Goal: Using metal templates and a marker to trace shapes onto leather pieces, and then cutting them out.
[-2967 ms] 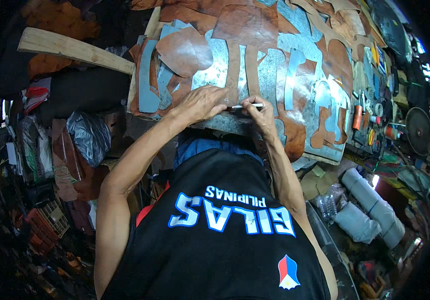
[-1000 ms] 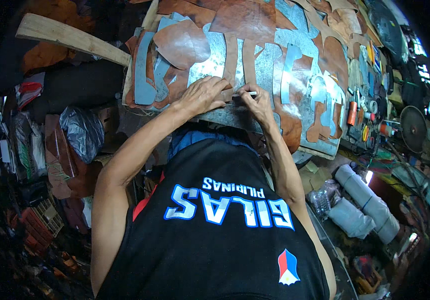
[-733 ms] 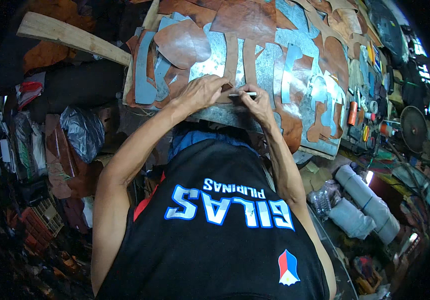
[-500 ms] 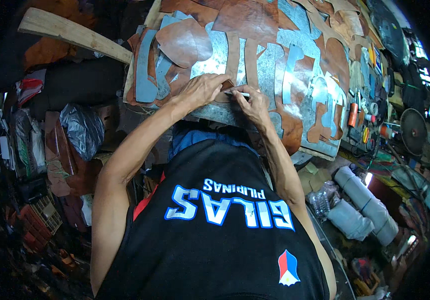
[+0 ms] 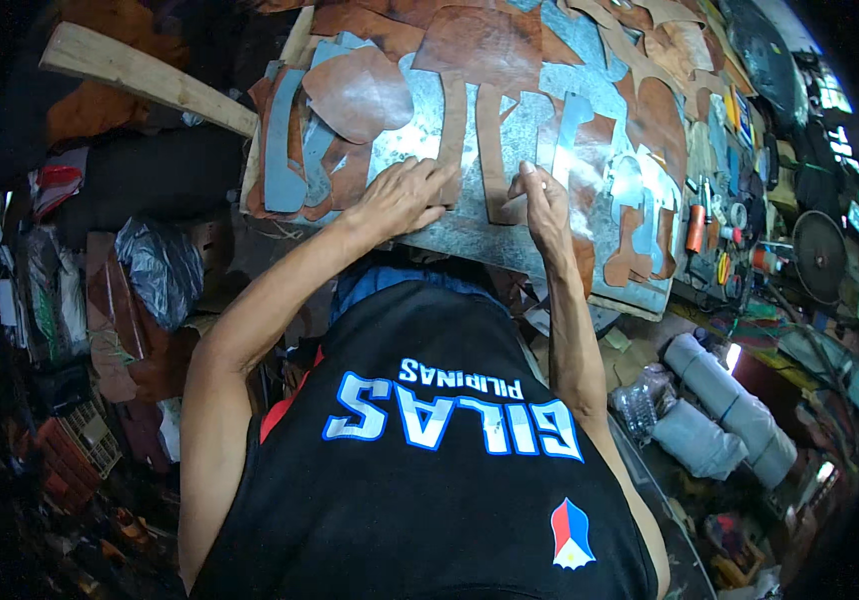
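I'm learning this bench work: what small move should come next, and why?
Perhaps move the left hand to the right tan strip: the right hand is beside that strip's lower end, while the left hand is at the left tan strip.

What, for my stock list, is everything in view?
Leather strips: two, brown, near hands
Leather sheet: one, brown, beyond strips
Rounded leather piece: one, brown, table's left
Leather scraps: many, brown, on table
Curved flat pieces: several, grey, on table
Worktable: one, metallic grey, upper centre
Wooden plank: one, pale, upper left
Crumpled bag: one, dark, left
Wrapped rolls: two, whitish, lower right
Round disc: one, dark, far right
Other clutter: uncounted, mixed colours, both sides
Sleeveless top: one, black, lower centre
Left hand: one, bare, on left strip
Right hand: one, bare, by right strip
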{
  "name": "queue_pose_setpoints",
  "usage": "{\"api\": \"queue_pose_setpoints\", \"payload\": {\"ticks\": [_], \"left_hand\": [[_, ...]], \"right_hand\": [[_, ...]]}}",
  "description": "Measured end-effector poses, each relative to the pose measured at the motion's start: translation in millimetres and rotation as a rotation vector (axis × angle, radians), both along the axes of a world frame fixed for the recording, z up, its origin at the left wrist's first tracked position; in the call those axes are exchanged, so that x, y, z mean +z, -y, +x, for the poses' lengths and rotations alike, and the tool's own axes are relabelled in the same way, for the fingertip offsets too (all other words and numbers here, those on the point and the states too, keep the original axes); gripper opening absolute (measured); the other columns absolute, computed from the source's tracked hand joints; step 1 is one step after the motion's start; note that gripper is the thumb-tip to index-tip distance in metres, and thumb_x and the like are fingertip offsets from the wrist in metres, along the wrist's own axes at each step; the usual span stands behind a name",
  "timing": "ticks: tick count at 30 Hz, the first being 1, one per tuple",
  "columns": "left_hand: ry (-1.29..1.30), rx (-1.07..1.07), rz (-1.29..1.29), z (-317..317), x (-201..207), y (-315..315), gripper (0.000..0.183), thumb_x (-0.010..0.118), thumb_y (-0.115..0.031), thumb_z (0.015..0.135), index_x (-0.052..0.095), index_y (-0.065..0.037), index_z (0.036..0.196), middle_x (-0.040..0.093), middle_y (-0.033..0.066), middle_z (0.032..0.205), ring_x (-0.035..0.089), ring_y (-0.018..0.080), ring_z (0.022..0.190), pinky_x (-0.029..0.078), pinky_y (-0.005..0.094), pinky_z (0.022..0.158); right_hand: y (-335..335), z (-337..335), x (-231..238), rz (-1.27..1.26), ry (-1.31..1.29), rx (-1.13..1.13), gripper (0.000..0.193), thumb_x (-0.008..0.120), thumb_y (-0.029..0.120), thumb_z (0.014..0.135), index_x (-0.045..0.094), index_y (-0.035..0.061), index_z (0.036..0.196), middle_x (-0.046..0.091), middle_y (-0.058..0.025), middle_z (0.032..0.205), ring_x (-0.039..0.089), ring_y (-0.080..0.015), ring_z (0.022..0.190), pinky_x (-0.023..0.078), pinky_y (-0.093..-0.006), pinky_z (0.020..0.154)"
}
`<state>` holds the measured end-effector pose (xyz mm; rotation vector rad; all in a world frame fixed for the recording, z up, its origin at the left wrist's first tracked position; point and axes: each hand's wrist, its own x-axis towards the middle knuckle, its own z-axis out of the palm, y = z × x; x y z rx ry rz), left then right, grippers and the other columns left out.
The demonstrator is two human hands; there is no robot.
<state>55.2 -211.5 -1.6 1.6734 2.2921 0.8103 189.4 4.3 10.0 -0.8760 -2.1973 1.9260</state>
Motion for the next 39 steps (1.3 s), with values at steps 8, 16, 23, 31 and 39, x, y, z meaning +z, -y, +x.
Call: {"api": "queue_pose_setpoints", "payload": {"ticks": [8,16,23,31,39], "left_hand": [[-0.242,-0.007,-0.123,13,2,-10,0.044,0.066,-0.02,0.081,0.057,-0.008,0.122,0.056,0.015,0.1,0.059,0.03,0.088,0.053,0.0395,0.075],[-0.253,-0.062,-0.267,10,11,-18,0.051,0.06,-0.004,0.077,0.049,-0.006,0.127,0.058,0.0189,0.091,0.065,0.0334,0.078,0.056,0.0415,0.065],[0.918,0.499,0.119,4,42,19,0.058,0.052,-0.003,0.087,0.036,0.001,0.142,0.056,0.0231,0.121,0.063,0.0218,0.089,0.059,0.0361,0.075],[1.701,0.631,0.073,62,9,66,0.031,0.046,-0.011,0.098,0.05,0.002,0.126,0.063,0.0124,0.114,0.067,0.0223,0.095,0.058,0.03,0.073],[1.918,0.697,0.08,58,13,67,0.039,0.049,-0.029,0.101,0.051,0.001,0.126,0.063,0.0167,0.115,0.066,0.024,0.097,0.055,0.0305,0.081]], "right_hand": [[24,24,12,0.947,0.285,0.289,0.038,0.062,0.021,0.088,0.054,0.0039,0.121,0.059,-0.0217,0.113,0.062,-0.0428,0.091,0.052,-0.049,0.077],[2,8,14,0.668,0.403,0.289,0.043,0.064,0.017,0.083,0.052,-0.0006,0.121,0.06,-0.0272,0.107,0.059,-0.0437,0.098,0.05,-0.0479,0.084],[-6,13,21,-0.16,0.319,0.141,0.035,0.058,0.014,0.092,0.055,-0.0009,0.124,0.059,-0.0037,0.081,0.05,-0.0094,0.056,0.039,-0.0241,0.048],[58,1,52,-0.765,0.009,-0.112,0.05,0.06,0.014,0.092,0.044,0.0012,0.138,0.057,0.001,0.082,0.04,-0.0052,0.051,0.033,-0.0196,0.045],[98,-1,3,0.025,0.135,0.321,0.045,0.06,0.019,0.092,0.053,-0.0056,0.129,0.068,-0.0201,0.095,0.064,-0.0289,0.086,0.049,-0.0411,0.079]]}}
